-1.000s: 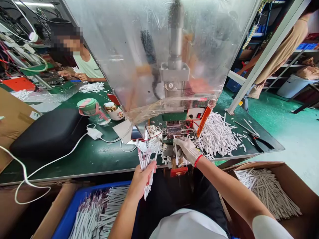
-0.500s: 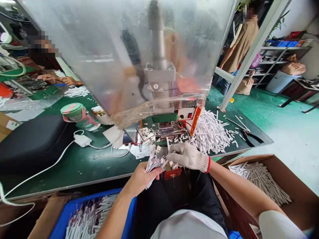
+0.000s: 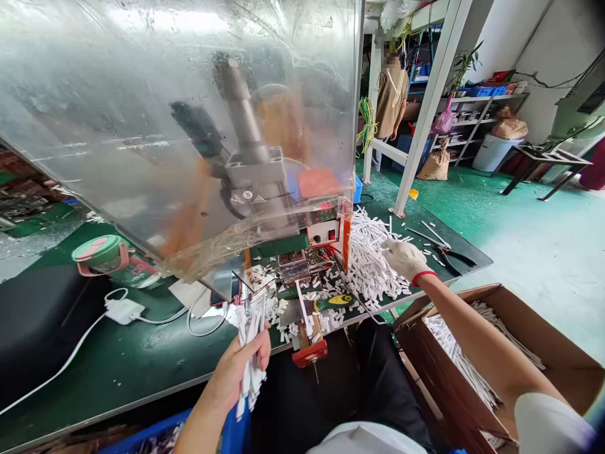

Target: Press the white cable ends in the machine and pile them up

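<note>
Over the green workbench [image 3: 142,359], the left hand [image 3: 236,372] curled its fingers tightly around a bundle of white strips [image 3: 248,353], its long axis standing nearly upright near the bench's front edge. The right hand [image 3: 404,260], in a white knit glove, hung well apart at the right edge of a loose pile of white strips [image 3: 368,271]. That pile lay directly left of the narrowly bunched gloved fingers [image 3: 390,244], and the right hand was clearly nearer it. I could not tell whether those fingers held anything. Between the 2 hands stood a benchtop press [image 3: 295,268].
</note>
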`<move>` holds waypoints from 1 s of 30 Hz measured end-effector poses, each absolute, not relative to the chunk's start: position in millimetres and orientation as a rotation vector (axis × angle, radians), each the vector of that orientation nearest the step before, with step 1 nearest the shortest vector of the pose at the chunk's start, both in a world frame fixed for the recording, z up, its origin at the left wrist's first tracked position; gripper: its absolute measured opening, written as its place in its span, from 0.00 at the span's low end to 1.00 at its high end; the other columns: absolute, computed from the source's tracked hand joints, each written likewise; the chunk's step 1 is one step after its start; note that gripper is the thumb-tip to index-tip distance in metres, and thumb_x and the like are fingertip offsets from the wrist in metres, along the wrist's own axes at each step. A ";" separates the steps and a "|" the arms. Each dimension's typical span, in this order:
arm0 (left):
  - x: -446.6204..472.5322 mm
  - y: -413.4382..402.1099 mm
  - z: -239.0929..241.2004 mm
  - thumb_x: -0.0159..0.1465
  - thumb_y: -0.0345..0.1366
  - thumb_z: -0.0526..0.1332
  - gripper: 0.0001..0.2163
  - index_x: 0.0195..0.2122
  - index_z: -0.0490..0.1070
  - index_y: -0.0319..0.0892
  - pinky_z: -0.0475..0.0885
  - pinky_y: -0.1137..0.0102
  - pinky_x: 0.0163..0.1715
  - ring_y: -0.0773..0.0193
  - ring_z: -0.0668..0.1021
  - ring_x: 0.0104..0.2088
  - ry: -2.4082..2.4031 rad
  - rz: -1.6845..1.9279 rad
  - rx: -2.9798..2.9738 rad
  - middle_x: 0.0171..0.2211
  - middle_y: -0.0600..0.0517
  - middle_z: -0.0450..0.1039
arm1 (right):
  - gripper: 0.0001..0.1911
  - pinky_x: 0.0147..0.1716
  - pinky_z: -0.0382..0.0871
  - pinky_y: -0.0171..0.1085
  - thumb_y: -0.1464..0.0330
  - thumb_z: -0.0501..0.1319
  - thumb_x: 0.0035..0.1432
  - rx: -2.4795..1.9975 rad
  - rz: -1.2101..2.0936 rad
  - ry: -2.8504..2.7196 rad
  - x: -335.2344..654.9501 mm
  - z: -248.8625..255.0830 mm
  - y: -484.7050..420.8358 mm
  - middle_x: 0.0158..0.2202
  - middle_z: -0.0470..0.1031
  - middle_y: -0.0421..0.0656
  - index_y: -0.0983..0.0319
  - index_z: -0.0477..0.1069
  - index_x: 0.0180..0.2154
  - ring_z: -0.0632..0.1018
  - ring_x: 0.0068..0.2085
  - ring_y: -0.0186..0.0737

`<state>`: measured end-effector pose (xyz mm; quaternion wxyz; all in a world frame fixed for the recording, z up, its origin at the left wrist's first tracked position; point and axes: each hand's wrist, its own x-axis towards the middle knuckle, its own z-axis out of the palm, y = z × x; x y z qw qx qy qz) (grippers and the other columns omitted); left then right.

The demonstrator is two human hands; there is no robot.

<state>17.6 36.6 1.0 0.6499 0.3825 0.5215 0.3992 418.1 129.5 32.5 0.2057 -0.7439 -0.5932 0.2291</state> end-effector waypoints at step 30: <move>9.4 9.6 -27.9 0.49 0.57 0.72 0.25 0.24 0.72 0.38 0.49 0.79 0.13 0.78 0.56 0.12 1.378 1.131 0.729 0.14 0.62 0.58 | 0.17 0.09 0.58 0.29 0.57 0.65 0.56 -1.226 1.781 -1.037 223.8 -28.5 106.6 0.16 0.70 0.38 0.61 0.65 0.27 0.67 0.12 0.30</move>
